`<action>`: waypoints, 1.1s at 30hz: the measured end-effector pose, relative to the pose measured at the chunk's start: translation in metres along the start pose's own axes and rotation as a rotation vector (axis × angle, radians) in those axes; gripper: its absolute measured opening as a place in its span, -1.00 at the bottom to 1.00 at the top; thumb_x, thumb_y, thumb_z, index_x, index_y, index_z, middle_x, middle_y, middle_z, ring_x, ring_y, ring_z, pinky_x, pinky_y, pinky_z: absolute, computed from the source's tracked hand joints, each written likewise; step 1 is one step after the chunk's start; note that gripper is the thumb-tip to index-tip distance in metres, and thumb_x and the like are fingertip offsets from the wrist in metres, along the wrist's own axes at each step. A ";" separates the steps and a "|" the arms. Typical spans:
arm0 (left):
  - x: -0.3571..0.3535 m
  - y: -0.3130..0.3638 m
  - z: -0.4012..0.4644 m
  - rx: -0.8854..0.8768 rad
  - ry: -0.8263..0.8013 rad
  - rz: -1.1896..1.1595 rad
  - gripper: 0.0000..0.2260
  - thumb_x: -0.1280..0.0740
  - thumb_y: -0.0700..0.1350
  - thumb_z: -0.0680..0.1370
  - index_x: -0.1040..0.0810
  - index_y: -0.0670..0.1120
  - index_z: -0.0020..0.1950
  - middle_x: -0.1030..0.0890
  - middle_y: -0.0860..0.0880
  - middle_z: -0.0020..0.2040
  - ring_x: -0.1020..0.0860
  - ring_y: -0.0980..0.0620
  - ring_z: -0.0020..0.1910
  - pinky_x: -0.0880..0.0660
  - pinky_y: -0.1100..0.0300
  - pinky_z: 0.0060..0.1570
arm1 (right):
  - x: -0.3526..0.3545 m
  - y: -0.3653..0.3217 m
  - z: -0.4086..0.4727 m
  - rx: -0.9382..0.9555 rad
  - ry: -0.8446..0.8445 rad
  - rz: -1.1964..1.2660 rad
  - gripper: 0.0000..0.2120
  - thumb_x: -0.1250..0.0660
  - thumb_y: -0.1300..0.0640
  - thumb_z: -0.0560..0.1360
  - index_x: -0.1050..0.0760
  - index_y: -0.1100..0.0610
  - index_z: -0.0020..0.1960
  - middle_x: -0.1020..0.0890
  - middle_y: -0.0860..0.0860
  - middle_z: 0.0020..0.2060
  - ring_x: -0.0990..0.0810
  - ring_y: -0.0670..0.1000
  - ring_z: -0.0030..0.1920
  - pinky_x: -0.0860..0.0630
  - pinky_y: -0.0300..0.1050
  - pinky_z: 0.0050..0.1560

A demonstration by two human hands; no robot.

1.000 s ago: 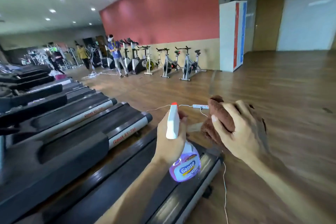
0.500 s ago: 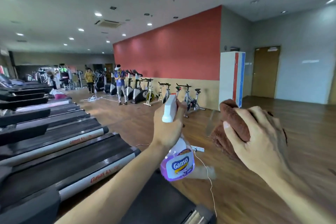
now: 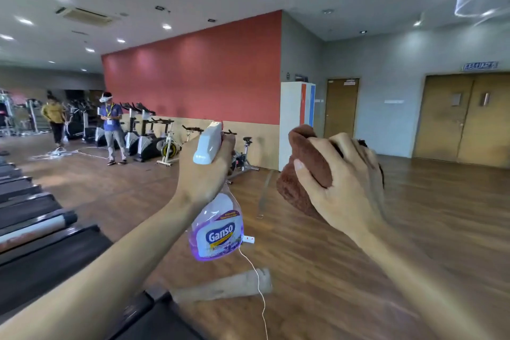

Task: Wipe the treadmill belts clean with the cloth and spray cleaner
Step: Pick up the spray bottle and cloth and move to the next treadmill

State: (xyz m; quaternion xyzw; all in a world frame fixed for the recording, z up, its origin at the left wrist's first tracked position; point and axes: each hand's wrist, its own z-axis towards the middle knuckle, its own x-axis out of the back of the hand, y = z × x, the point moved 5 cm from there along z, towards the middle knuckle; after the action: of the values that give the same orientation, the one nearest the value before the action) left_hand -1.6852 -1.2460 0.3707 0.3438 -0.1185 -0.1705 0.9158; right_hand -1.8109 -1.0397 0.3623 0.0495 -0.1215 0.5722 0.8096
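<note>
The left hand grips the purple plastic spray bottle at the trigger, ready to spray; at three o'clock, the right hand clutches the bunched brown terry cloth for wiping.

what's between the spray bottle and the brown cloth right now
Nothing held: in the head view, only distant wooden floor shows between the spray bottle and the cloth.

one spray bottle, one cloth, two hands

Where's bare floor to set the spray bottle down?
Bare wood floor right of the white cable, out toward the double doors. Crowded: treadmills at left, exercise bikes along the red wall.
</note>
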 end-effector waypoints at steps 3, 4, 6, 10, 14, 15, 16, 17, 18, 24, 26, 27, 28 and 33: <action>-0.044 -0.023 0.025 -0.001 0.024 0.018 -0.64 -0.31 -0.12 0.62 -0.23 -0.16 -0.28 -0.28 0.01 -0.47 -0.31 -0.07 -0.40 -0.37 -0.02 -0.30 | -0.036 0.047 0.011 -0.020 -0.035 -0.010 -0.62 -0.23 -0.19 0.58 -0.62 0.01 0.21 -0.54 0.00 -0.02 -0.56 0.10 0.01 -0.43 0.13 0.16; -0.059 -0.029 0.031 0.005 0.034 0.032 -0.65 -0.30 -0.09 0.62 -0.25 -0.17 -0.27 -0.30 -0.08 -0.46 -0.33 -0.15 -0.41 -0.40 -0.07 -0.30 | -0.050 0.065 0.014 -0.012 -0.041 0.001 -0.61 -0.23 -0.19 0.58 -0.63 0.01 0.21 -0.54 0.00 -0.02 -0.55 0.10 0.02 -0.43 0.13 0.17; -0.084 -0.047 0.040 0.011 0.074 0.082 -0.64 -0.31 -0.04 0.63 -0.32 -0.21 -0.25 -0.40 -0.25 -0.40 -0.45 -0.31 -0.37 -0.46 -0.15 -0.27 | -0.079 0.097 0.020 0.023 -0.044 0.042 -0.60 -0.22 -0.19 0.58 -0.63 0.01 0.22 -0.54 -0.01 -0.01 -0.53 0.09 0.04 -0.38 0.09 0.18; -0.112 -0.080 0.059 0.137 0.234 0.107 -0.64 -0.35 -0.05 0.64 -0.42 -0.33 -0.14 -0.53 -0.34 -0.26 -0.48 -0.17 -0.42 -0.44 0.06 -0.39 | -0.132 0.142 0.050 0.183 -0.033 0.197 -0.59 -0.22 -0.17 0.59 -0.63 0.06 0.22 -0.56 -0.01 0.06 -0.54 0.10 0.09 -0.37 0.12 0.21; -0.122 -0.105 0.078 0.214 0.422 0.091 -0.70 -0.36 -0.05 0.64 -0.49 -0.30 -0.08 -0.52 -0.29 -0.28 -0.44 -0.03 -0.44 -0.42 0.27 -0.46 | -0.183 0.165 0.074 0.278 0.000 0.352 -0.64 -0.31 -0.11 0.57 -0.64 0.10 0.20 -0.58 0.01 0.05 -0.55 0.13 0.07 -0.43 0.20 0.19; -0.123 -0.116 0.085 0.239 0.472 0.087 -0.71 -0.37 -0.06 0.63 -0.51 -0.30 -0.10 -0.53 -0.26 -0.30 -0.44 -0.03 -0.44 -0.44 0.23 -0.44 | -0.200 0.170 0.081 0.288 0.000 0.388 -0.65 -0.32 -0.10 0.57 -0.64 0.10 0.20 -0.58 0.03 0.04 -0.56 0.15 0.06 -0.44 0.21 0.18; -0.124 -0.124 0.090 0.263 0.515 0.087 -0.71 -0.37 -0.08 0.62 -0.52 -0.31 -0.11 -0.52 -0.22 -0.32 -0.43 -0.03 -0.44 -0.46 0.17 -0.42 | -0.219 0.173 0.087 0.301 -0.006 0.419 -0.65 -0.32 -0.11 0.57 -0.64 0.10 0.19 -0.58 0.04 0.03 -0.57 0.16 0.05 -0.45 0.23 0.17; -0.123 -0.137 0.096 0.278 0.555 0.107 -0.70 -0.38 -0.08 0.62 -0.52 -0.32 -0.12 -0.52 -0.16 -0.34 -0.43 -0.03 -0.43 -0.45 0.11 -0.39 | -0.240 0.175 0.093 0.318 -0.010 0.453 -0.65 -0.31 -0.11 0.57 -0.64 0.10 0.18 -0.59 0.04 0.02 -0.58 0.19 0.05 -0.45 0.23 0.16; -0.123 -0.146 0.102 0.299 0.577 0.140 -0.69 -0.39 -0.08 0.60 -0.52 -0.33 -0.13 -0.52 -0.12 -0.35 -0.43 -0.03 -0.42 -0.44 0.08 -0.38 | -0.261 0.176 0.098 0.324 -0.013 0.486 -0.65 -0.30 -0.12 0.57 -0.65 0.10 0.17 -0.59 0.05 0.03 -0.59 0.21 0.04 -0.46 0.24 0.16; -0.116 -0.222 0.144 0.327 0.666 0.231 -0.66 -0.41 0.04 0.52 -0.45 -0.21 -0.21 -0.46 -0.10 -0.39 -0.42 -0.04 -0.41 -0.45 -0.11 -0.41 | -0.392 0.189 0.109 0.333 -0.059 0.592 -0.62 -0.24 -0.16 0.57 -0.64 0.07 0.17 -0.59 0.06 0.03 -0.62 0.22 0.06 -0.45 0.21 0.14; -0.114 -0.255 0.166 0.323 0.693 0.215 -0.66 -0.42 -0.02 0.57 -0.46 -0.29 -0.16 -0.45 -0.17 -0.37 -0.40 -0.04 -0.39 -0.42 -0.04 -0.42 | -0.434 0.193 0.113 0.352 -0.040 0.607 -0.62 -0.26 -0.15 0.56 -0.64 0.08 0.17 -0.58 0.05 0.01 -0.63 0.20 0.04 -0.46 0.21 0.13; -0.113 -0.272 0.180 0.322 0.701 0.225 -0.65 -0.42 -0.04 0.58 -0.46 -0.31 -0.15 -0.44 -0.19 -0.37 -0.41 -0.03 -0.38 -0.42 0.00 -0.45 | -0.455 0.195 0.119 0.362 -0.040 0.615 -0.62 -0.27 -0.15 0.56 -0.64 0.08 0.17 -0.58 0.05 0.00 -0.63 0.20 0.02 -0.46 0.20 0.12; -0.115 -0.287 0.194 0.329 0.701 0.243 -0.65 -0.41 -0.05 0.59 -0.45 -0.32 -0.15 -0.43 -0.17 -0.38 -0.41 -0.02 -0.38 -0.41 0.06 -0.47 | -0.478 0.198 0.126 0.365 -0.044 0.621 -0.62 -0.26 -0.15 0.57 -0.65 0.08 0.17 -0.58 0.04 -0.01 -0.62 0.19 0.01 -0.47 0.19 0.12; -0.119 -0.349 0.263 0.308 0.701 0.286 -0.68 -0.40 -0.11 0.60 -0.41 -0.34 -0.16 -0.40 -0.11 -0.38 -0.37 -0.01 -0.39 -0.37 0.17 -0.46 | -0.583 0.202 0.161 0.336 -0.057 0.644 -0.61 -0.24 -0.16 0.59 -0.64 0.08 0.19 -0.58 0.06 0.00 -0.62 0.21 0.04 -0.48 0.22 0.13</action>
State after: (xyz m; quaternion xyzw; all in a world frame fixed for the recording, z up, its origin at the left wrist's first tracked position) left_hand -1.9622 -1.6007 0.3183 0.4941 0.1300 0.1060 0.8531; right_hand -2.2072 -1.5395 0.3581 0.1569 -0.0575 0.8082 0.5647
